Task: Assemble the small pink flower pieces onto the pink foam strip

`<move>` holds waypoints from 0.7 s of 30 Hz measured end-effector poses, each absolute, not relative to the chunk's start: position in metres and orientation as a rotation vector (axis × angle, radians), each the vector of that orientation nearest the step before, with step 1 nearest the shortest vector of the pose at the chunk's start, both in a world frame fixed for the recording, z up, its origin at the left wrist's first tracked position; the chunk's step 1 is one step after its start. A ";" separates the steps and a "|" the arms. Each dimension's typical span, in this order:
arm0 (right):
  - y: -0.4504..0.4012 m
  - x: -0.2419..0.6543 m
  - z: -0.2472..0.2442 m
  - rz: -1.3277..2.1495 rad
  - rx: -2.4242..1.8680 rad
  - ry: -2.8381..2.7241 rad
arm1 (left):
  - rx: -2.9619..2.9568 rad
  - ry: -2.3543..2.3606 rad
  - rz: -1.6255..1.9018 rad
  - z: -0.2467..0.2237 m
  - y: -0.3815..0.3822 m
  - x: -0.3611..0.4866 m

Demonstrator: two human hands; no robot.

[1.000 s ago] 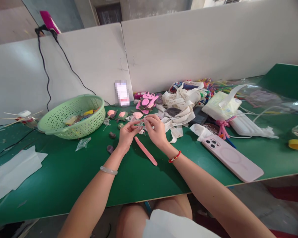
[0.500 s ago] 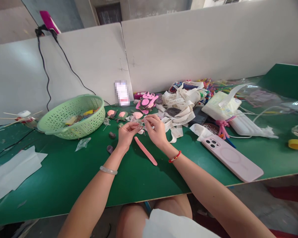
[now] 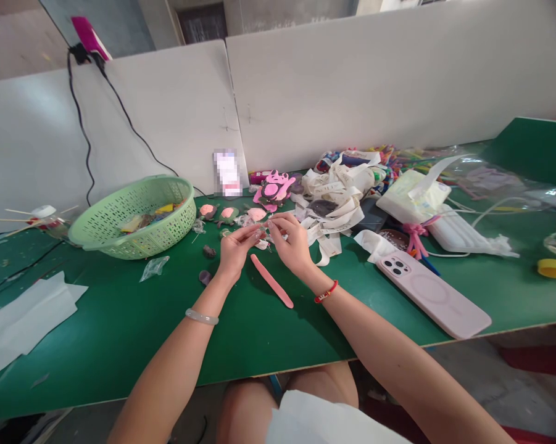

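My left hand and my right hand are close together above the green table. The fingers of both hands are almost closed on one small shiny piece. They hide most of it, so I cannot say exactly what it is. Just below my hands lies one pink strip. Beyond them I count three round pieces with pink tops, and two dark lumps lie to the left. The rim of one green basket hides part of its contents. One label at the back is blurred, and I cannot read it.
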State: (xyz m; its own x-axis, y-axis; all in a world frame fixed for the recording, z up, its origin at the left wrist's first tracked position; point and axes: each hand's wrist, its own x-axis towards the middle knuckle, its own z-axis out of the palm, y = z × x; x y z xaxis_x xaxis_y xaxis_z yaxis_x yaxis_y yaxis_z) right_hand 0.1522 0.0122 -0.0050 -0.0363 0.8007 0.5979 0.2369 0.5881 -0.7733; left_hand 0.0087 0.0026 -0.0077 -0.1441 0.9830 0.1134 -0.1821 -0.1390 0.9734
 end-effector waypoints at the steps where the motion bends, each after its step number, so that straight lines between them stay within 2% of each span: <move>1: 0.012 0.152 -0.005 0.571 -0.896 -1.583 | 1.094 1.112 1.498 -0.009 0.004 0.008; 13: 0.011 0.151 -0.003 0.598 -0.882 -1.553 | 0.976 1.077 1.510 -0.009 0.003 0.008; 21: 0.019 0.157 0.001 1.109 -0.822 -1.532 | 0.996 1.079 1.389 -0.005 0.000 0.005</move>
